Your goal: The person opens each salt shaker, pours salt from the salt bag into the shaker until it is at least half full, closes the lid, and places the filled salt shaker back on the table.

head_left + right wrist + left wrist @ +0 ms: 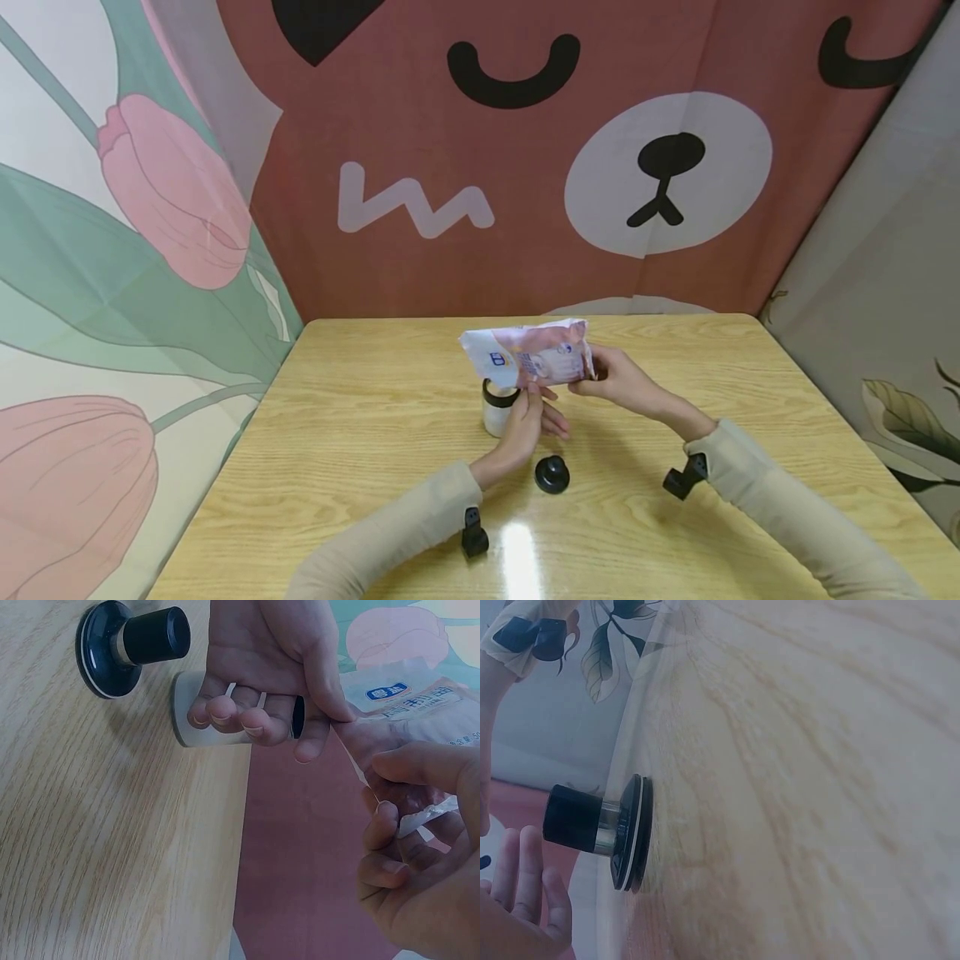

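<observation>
A pink and white plastic packet (536, 354) with printed lettering is held lengthwise above the table. My right hand (618, 379) pinches its crumpled right end between thumb and fingers; that end shows closely in the right wrist view. My left hand (525, 425) is under the packet, its thumb touching the lower edge and its other fingers loosely extended. Just behind the left hand stands a white canister (497, 415) with a black rim, partly hidden by that hand and the packet. Its round black lid (552, 475), with a tall knob, lies knob up on the table nearer to me.
The wooden table (360, 450) ends against a hanging cloth (420, 275) with a bear's face. Patterned cloths hang at both sides. Black wrist cameras (474, 537) are strapped over both sleeves.
</observation>
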`<state>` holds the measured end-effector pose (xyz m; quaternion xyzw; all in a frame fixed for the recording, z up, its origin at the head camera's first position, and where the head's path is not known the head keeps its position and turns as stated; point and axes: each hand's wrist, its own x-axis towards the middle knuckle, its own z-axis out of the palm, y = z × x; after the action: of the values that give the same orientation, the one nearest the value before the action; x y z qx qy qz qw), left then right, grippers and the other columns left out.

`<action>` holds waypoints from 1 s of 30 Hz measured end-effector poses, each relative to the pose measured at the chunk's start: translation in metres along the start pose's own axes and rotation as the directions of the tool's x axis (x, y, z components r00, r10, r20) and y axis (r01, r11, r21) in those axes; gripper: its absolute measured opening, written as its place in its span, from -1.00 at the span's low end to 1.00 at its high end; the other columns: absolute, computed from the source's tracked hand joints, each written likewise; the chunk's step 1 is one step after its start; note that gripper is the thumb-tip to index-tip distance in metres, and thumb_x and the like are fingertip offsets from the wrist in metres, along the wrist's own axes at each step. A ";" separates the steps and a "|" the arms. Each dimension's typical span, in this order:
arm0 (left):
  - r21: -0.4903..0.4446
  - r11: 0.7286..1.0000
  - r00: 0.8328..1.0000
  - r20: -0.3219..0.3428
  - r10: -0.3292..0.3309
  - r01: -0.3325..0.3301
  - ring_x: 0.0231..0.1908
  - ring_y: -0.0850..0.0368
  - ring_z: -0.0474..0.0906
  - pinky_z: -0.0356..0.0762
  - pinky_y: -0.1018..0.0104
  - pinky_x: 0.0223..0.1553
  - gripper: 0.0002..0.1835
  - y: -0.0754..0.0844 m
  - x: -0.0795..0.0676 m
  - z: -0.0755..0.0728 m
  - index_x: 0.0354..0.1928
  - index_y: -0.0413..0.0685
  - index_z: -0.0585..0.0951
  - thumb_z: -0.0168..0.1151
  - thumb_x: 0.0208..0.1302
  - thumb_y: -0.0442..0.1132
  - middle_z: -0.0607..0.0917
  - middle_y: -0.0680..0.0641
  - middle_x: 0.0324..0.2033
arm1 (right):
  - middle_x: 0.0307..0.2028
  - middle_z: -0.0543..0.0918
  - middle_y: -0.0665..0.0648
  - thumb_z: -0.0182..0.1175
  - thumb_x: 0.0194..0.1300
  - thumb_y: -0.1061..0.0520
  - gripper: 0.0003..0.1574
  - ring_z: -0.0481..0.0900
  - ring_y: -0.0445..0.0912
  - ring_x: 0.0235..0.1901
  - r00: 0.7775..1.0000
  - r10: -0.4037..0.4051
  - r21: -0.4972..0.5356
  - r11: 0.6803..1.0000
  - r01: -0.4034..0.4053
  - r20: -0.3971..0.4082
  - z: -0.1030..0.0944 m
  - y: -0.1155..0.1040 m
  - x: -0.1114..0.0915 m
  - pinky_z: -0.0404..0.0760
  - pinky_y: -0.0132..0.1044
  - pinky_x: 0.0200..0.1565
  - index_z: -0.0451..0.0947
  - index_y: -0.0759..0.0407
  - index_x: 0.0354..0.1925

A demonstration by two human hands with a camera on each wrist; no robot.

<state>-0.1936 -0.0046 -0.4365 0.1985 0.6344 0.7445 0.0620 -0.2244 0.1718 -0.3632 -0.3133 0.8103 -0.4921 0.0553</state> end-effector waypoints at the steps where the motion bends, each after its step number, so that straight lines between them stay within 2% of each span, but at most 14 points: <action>1: 0.001 1.000 1.000 0.001 -0.001 0.001 -0.43 -0.50 0.45 0.36 -0.30 -0.33 -0.47 0.000 0.000 0.000 -0.08 -0.56 0.19 -0.65 0.42 -0.15 0.49 -0.60 -0.44 | -0.33 0.57 0.20 0.21 0.06 0.36 -0.64 0.50 -0.04 -0.41 1.000 0.003 0.003 1.000 -0.003 0.000 0.000 0.000 0.000 0.55 -0.25 -0.42 0.43 0.29 -0.12; 30: -0.005 1.000 1.000 0.001 -0.007 0.007 -0.42 -0.52 0.44 0.38 -0.27 -0.32 -0.47 0.000 0.001 0.000 -0.10 -0.53 0.21 -0.63 0.43 -0.14 0.48 -0.61 -0.44 | -0.33 0.58 0.18 0.21 0.08 0.33 -0.63 0.51 -0.04 -0.41 1.000 0.024 -0.006 1.000 -0.024 0.001 -0.001 -0.001 0.001 0.55 -0.26 -0.42 0.42 0.26 -0.09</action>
<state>-0.1946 -0.0046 -0.4366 0.1966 0.6333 0.7456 0.0654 -0.2249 0.1717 -0.3622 -0.3039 0.8155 -0.4888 0.0609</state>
